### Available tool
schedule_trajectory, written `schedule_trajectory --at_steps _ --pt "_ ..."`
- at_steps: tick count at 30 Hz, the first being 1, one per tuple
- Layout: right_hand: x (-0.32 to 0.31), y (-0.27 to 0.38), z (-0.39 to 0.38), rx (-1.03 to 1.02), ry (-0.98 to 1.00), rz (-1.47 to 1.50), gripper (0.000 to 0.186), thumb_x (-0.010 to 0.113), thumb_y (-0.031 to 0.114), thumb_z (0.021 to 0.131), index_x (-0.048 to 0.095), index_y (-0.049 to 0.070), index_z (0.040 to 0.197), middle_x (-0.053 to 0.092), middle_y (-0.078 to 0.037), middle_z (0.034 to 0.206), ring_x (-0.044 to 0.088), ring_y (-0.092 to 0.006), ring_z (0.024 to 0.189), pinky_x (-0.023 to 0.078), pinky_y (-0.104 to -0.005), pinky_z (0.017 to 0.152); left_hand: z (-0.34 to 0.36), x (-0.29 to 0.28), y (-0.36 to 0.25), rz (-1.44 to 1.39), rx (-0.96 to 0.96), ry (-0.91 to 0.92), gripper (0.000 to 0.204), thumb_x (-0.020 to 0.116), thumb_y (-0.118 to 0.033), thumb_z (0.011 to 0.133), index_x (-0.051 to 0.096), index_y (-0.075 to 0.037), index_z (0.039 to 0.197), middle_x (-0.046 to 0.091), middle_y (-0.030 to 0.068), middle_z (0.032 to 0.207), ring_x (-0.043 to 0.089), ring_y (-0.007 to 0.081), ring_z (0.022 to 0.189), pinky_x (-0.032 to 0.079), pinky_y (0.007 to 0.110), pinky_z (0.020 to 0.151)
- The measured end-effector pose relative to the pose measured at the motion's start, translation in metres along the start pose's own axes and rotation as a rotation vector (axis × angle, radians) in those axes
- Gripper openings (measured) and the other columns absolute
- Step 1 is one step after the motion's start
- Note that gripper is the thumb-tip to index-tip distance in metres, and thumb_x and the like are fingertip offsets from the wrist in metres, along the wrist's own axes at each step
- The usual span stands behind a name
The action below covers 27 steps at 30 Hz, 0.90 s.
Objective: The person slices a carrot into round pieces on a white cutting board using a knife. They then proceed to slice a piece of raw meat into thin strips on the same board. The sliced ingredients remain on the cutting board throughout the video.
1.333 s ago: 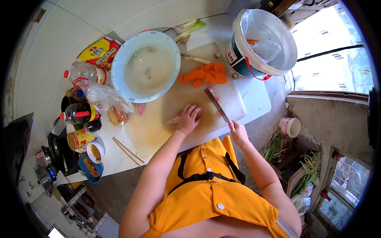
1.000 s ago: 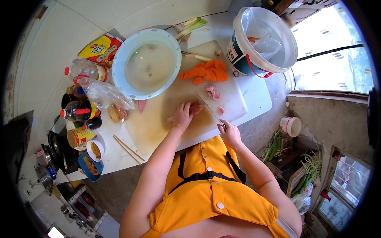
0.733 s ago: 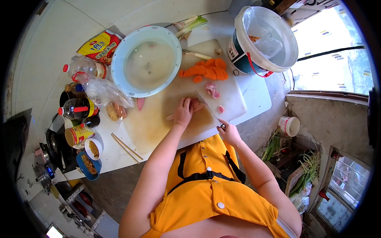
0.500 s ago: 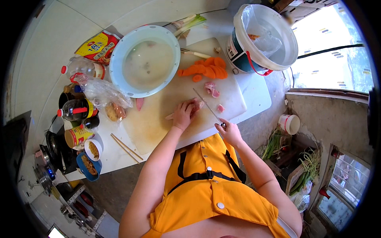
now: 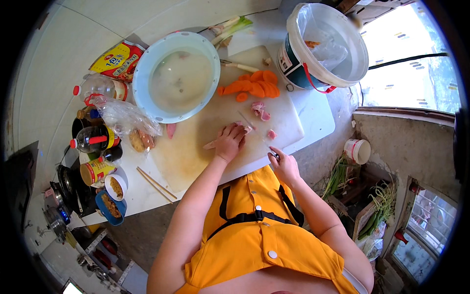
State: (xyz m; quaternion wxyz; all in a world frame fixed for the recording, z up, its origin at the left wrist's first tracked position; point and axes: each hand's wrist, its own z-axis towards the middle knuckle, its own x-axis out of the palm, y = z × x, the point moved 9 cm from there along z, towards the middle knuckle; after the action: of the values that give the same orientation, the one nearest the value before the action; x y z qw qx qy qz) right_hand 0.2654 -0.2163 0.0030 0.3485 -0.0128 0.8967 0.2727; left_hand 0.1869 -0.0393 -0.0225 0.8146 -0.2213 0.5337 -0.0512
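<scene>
My left hand presses down on a piece of raw meat, its fingers curled over it so that most of the meat is hidden. In my right hand is the handle of a kitchen knife, whose thin blade slants up and left, close by the meat's right end. Both hands work over a pale cutting board. A larger meat slice and a small bit of meat lie right of the blade. Sliced carrot is heaped farther back on the board.
A light blue basin of cloudy water stands at the back left. Behind right is a white bucket with a plastic bag. Bottles, a clear bag, two small bowls and chopsticks line the left side.
The knife has shifted slightly, its blade now fainter and blurred. My right hand has moved a little to the right, and my left fingers lie farther over the meat.
</scene>
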Motion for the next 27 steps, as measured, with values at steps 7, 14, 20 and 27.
schedule_trajectory --at_steps 7,14,20,27 --pt "0.021 0.006 0.010 -0.051 -0.010 -0.050 0.046 0.051 0.046 0.091 0.060 0.010 0.120 0.069 -0.019 0.086 0.065 -0.0374 0.083 0.051 -0.0435 0.077 -0.003 0.025 -0.001 -0.007 0.030 0.075 0.029 0.063 -0.021 0.077 0.066 -0.016 0.105 0.063 0.0028 0.107 0.055 0.0239 0.109 0.044 0.041 0.093" --pt "0.022 -0.025 -0.010 -0.018 0.010 -0.117 0.043 0.045 0.044 0.095 0.060 0.011 0.120 0.068 -0.019 0.084 0.065 -0.0385 0.083 0.051 -0.0457 0.076 -0.003 0.036 0.004 0.001 -0.010 0.093 0.028 0.061 -0.020 0.077 0.066 -0.015 0.104 0.063 0.0049 0.107 0.056 0.0247 0.109 0.045 0.040 0.093" --pt "0.022 -0.032 -0.012 -0.037 -0.001 -0.042 0.042 0.044 0.042 0.096 0.059 0.012 0.120 0.067 -0.021 0.084 0.064 -0.0389 0.082 0.050 -0.0466 0.076 -0.004 0.039 0.006 -0.042 -0.010 0.043 0.024 0.067 -0.019 0.073 0.066 -0.012 0.096 0.065 0.0060 0.101 0.057 0.0256 0.107 0.046 0.041 0.090" --pt "0.013 -0.026 0.008 -0.009 -0.028 0.076 0.042 0.047 0.043 0.095 0.060 0.013 0.121 0.066 -0.022 0.081 0.064 -0.0388 0.082 0.051 -0.0447 0.075 0.011 0.030 -0.005 -0.013 -0.128 0.147 0.026 0.064 -0.013 0.074 0.063 -0.011 0.099 0.062 0.0095 0.106 0.054 0.0277 0.108 0.042 0.043 0.093"
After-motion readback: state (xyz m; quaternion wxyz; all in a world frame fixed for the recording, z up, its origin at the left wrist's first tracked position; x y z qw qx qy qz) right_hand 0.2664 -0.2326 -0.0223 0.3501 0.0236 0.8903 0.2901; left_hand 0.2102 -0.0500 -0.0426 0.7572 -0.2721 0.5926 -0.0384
